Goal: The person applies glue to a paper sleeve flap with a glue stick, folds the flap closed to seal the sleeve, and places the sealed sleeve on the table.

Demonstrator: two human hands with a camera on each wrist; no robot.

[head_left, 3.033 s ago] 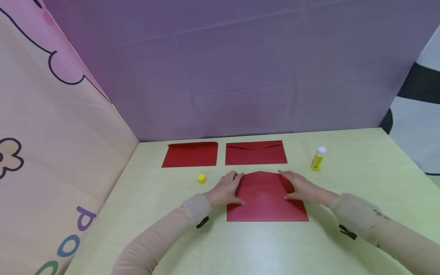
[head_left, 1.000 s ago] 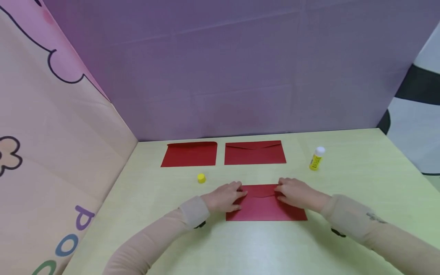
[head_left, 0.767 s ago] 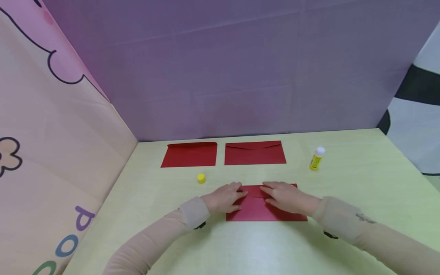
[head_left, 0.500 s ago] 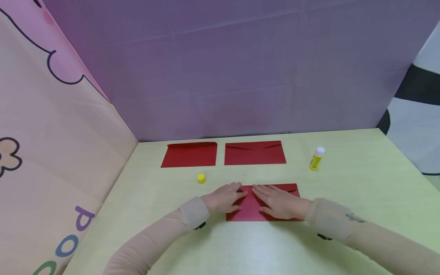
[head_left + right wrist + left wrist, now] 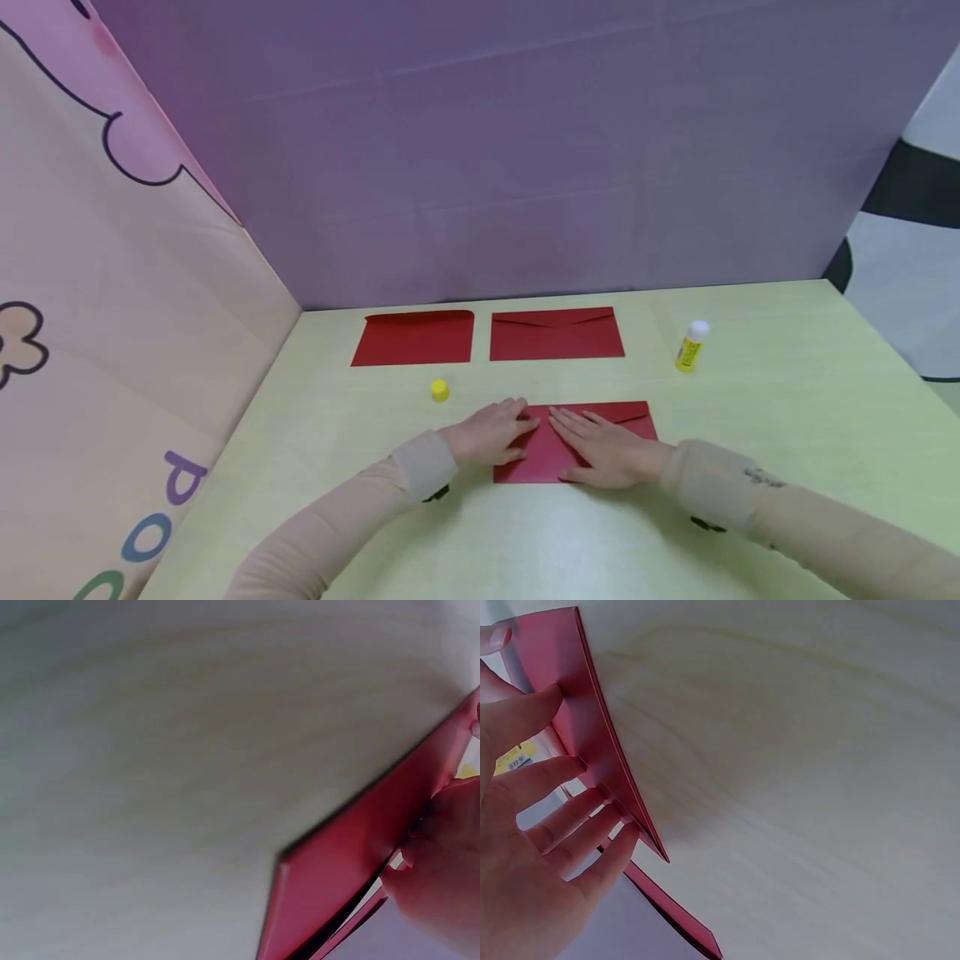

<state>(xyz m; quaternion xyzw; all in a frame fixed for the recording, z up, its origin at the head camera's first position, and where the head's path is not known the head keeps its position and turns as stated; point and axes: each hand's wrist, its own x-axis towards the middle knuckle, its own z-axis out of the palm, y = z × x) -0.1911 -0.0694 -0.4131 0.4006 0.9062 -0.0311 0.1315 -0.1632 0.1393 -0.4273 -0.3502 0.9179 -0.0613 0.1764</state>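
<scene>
A red envelope [image 5: 538,468] lies flat on the table before me, its flap [image 5: 628,411] folded down along the far edge. My left hand [image 5: 489,435] rests on the envelope's left end. In the left wrist view, the left hand's fingers [image 5: 551,778] are spread, with their tips on the red paper. My right hand [image 5: 609,457] lies across the middle and right of the envelope, fingers extended towards the flap and thumb near the near edge. It covers part of the flap. The right wrist view shows this hand [image 5: 448,851] only in part, over the envelope [image 5: 349,859].
Behind the hands lie two more red envelopes, one [image 5: 414,342] at left and one [image 5: 557,340] with a folded flap. A yellow cap [image 5: 439,390] sits left of my left hand. A yellow glue stick [image 5: 690,348] with a white top stands upright at right. A purple backdrop [image 5: 480,167] borders the table.
The envelope's flap, raised three seconds ago, is now folded down. My right hand has slid left from the right end and flattened nearer the middle. The left hand has moved slightly nearer me.
</scene>
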